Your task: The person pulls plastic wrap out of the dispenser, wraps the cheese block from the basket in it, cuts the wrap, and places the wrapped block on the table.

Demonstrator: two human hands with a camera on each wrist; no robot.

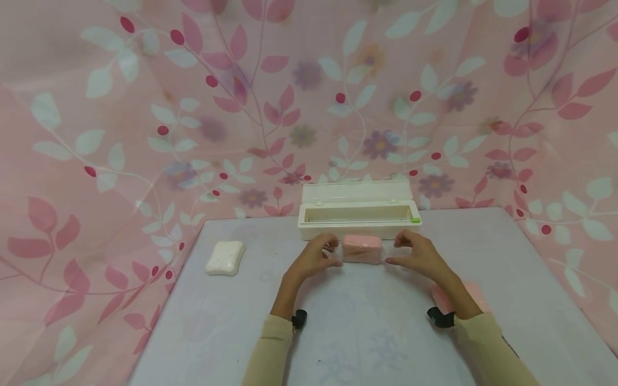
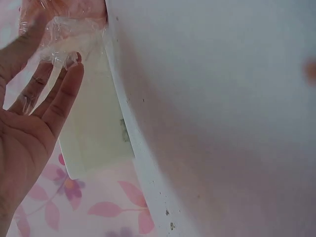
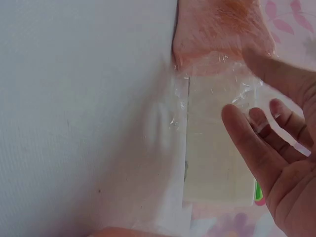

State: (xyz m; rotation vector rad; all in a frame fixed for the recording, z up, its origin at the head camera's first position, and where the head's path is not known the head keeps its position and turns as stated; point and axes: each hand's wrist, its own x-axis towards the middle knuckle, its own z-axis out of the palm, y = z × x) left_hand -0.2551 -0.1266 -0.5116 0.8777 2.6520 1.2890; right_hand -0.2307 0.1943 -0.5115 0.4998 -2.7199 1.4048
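A pink block (image 1: 362, 249), like a bar of soap, lies mid-table with clear plastic film (image 3: 217, 79) wrapped around it and loose at both ends. Beside its left end is my left hand (image 1: 316, 255), thumb and fingers parted, fingertips against the loose film in the left wrist view. My right hand (image 1: 419, 255) is at the other end, its fingers bent slightly and apart from the thumb, close to the crinkled film. Whether the right fingertips touch the film, I cannot tell. Directly behind the block stands a long white box (image 1: 359, 231), its clear lid raised.
A white, pillow-shaped bar (image 1: 226, 257) lies at the left of the table (image 1: 338, 332). Another pink piece (image 1: 477, 294) sits partly under my right forearm. A green tab (image 1: 416, 220) marks the box's right corner. Floral cloth (image 1: 270, 107) hangs behind the table.
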